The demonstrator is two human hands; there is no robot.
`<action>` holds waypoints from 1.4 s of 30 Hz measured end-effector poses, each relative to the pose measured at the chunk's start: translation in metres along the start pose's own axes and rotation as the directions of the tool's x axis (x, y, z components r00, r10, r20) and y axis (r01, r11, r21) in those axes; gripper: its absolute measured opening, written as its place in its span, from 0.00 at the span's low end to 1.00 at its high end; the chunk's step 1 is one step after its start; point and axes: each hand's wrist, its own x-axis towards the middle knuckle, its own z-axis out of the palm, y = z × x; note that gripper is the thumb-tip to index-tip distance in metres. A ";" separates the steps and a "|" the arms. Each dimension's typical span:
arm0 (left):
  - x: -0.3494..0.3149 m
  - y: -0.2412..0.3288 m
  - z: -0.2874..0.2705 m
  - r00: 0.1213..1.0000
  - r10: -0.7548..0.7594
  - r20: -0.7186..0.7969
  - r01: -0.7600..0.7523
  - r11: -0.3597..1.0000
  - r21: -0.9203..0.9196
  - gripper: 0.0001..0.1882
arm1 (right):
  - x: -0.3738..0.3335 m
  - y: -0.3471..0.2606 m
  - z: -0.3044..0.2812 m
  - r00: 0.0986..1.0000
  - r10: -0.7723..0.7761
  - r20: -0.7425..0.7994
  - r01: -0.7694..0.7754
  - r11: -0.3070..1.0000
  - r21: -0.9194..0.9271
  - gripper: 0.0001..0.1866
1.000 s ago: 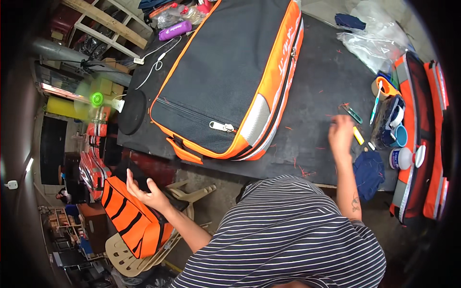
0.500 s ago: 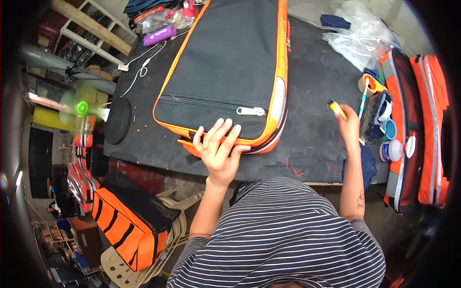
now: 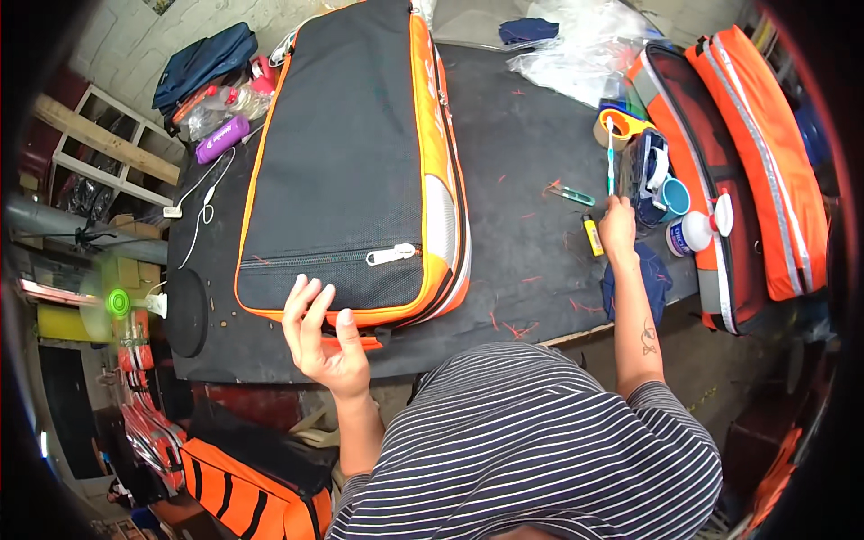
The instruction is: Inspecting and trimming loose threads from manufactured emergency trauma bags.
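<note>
A large black bag (image 3: 346, 135) with orange piping lies on the dark table, its zipped pocket toward me and a white zipper pull (image 3: 391, 256) near the right end of the zip. My left hand (image 3: 326, 346) is at the bag's near edge, fingers spread and holding nothing; whether the fingertips touch the fabric I cannot tell. Off to the right, my right hand (image 3: 617, 227) is closed around the lower end of a white and teal toothbrush (image 3: 611, 160). Just left of that hand lies a yellow lighter (image 3: 592, 236). Slightly farther away is a small green thread cutter (image 3: 573, 194).
Right of my hand are an orange tape roll (image 3: 623, 124), a blue cup (image 3: 673, 196), a white bottle (image 3: 689, 234) and orange bags (image 3: 751, 153). Clear plastic (image 3: 576, 67) lies at the back. A purple bottle (image 3: 222, 139) and white cable (image 3: 209, 202) are left. Orange thread scraps (image 3: 517, 329) dot the table.
The lighter has left my right hand and lies on the table; that hand now grips the toothbrush. My left hand has drawn back slightly from the bag's top. The whole view has shifted.
</note>
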 end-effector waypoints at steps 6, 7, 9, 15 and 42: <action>0.011 0.005 0.013 0.981 0.021 0.195 -0.035 0.997 0.068 0.18 | 0.028 -0.013 0.030 0.855 -0.469 -0.220 0.503 0.854 0.136 0.17; 0.012 0.006 0.014 0.970 0.019 0.241 -0.042 0.995 0.089 0.23 | 0.033 -0.019 0.032 0.929 -0.367 -0.043 0.369 0.928 0.055 0.16; 0.012 0.008 0.015 0.938 0.030 0.345 -0.080 0.988 0.133 0.40 | 0.043 -0.035 0.026 0.965 -0.247 0.092 0.251 0.968 -0.031 0.14; 0.006 0.009 0.020 0.891 0.039 0.452 -0.174 0.950 0.260 0.47 | 0.015 -0.130 -0.078 0.943 -0.320 0.095 0.122 0.596 0.793 0.12; 0.006 0.006 0.019 0.903 0.060 0.425 -0.146 0.974 0.174 0.43 | -0.071 -0.229 -0.196 0.870 -0.485 0.093 0.239 0.577 0.781 0.05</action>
